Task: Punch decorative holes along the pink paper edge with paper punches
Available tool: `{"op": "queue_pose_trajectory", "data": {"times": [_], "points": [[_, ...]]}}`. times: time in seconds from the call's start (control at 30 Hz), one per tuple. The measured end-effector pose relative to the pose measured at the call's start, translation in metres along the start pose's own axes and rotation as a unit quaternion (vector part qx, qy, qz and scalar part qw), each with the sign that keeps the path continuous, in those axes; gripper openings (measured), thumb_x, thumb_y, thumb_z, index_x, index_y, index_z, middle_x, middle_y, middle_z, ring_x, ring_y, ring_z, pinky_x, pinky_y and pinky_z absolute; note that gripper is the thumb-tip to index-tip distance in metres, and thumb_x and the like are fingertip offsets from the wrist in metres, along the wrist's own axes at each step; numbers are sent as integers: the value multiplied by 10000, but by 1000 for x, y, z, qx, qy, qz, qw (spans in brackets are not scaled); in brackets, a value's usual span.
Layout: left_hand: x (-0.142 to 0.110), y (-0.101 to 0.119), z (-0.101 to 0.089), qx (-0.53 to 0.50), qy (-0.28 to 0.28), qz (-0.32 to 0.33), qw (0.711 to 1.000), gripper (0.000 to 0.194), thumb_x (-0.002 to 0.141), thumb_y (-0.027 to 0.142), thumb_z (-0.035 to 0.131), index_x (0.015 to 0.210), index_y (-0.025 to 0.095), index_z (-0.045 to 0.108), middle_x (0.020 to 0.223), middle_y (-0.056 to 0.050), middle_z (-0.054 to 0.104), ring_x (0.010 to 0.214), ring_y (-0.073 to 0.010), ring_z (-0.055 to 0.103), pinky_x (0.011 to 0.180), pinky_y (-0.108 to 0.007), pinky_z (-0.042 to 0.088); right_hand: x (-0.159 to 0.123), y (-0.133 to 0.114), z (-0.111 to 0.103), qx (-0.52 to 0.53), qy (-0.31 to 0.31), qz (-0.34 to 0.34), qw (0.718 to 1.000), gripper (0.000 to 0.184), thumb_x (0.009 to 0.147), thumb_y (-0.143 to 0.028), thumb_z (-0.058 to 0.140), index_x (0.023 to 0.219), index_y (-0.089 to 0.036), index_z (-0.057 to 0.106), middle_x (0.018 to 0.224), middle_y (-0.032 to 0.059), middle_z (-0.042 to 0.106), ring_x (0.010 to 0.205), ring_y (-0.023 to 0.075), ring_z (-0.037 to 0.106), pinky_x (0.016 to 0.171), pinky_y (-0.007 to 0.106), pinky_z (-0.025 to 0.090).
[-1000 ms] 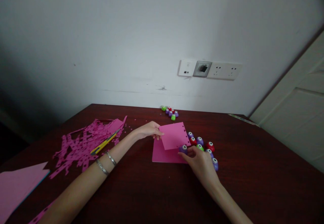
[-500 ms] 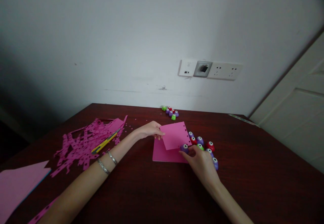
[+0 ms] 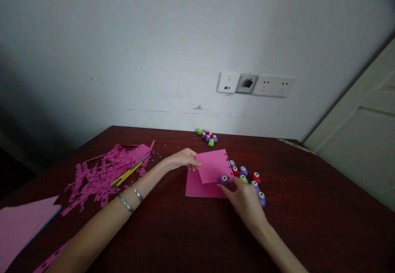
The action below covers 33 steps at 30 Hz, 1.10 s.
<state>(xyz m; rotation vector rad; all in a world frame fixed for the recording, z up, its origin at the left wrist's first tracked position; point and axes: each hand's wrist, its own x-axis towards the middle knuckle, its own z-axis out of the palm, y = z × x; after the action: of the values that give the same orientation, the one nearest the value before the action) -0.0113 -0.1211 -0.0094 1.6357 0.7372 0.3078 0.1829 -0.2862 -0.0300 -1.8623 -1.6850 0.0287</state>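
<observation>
My left hand (image 3: 185, 159) pinches the left edge of a pink paper square (image 3: 212, 164), raised and tilted above the table. Small punched holes run down the square's right edge. Around a purple craft punch (image 3: 224, 180) my right hand (image 3: 245, 194) is closed, at the square's lower right corner; whether the paper sits in its slot I cannot tell. Beneath lies more pink paper (image 3: 197, 190), flat on the table. Just beyond my right hand stand several other craft punches, among them a red one (image 3: 256, 178), a green one (image 3: 243, 179) and a purple one (image 3: 261, 199).
Pink punched strips (image 3: 101, 174) lie heaped on the left, with a yellow utility knife (image 3: 128, 173) on them. Larger pink sheets (image 3: 24, 223) are at the near left. Several small punches (image 3: 208, 138) stand by the wall, below the sockets (image 3: 273, 86).
Almost nothing differs. The view has shifted very slightly, and both hands keep their holds on the paper and the purple punch.
</observation>
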Motion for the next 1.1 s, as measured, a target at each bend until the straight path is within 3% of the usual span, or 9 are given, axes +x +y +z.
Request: {"op": "queue_pose_trajectory", "data": {"times": [0.63, 1.1], "points": [[5, -4, 6, 12, 17, 8, 1000, 188, 666, 285, 686, 647, 110, 619, 523, -14, 597, 460, -79, 514, 453, -208, 338, 3, -9, 13, 1, -30, -35, 999, 220, 769, -389, 585, 672, -194, 552, 615, 26, 629, 545, 173, 589, 534, 266, 412], [8, -16, -5, 51, 28, 2, 998, 233, 663, 336, 667, 643, 113, 607, 511, 2, 563, 418, -61, 452, 417, -195, 319, 12, -23, 21, -63, -70, -46, 994, 290, 803, -442, 532, 671, -184, 547, 656, 56, 646, 561, 187, 600, 505, 259, 362]]}}
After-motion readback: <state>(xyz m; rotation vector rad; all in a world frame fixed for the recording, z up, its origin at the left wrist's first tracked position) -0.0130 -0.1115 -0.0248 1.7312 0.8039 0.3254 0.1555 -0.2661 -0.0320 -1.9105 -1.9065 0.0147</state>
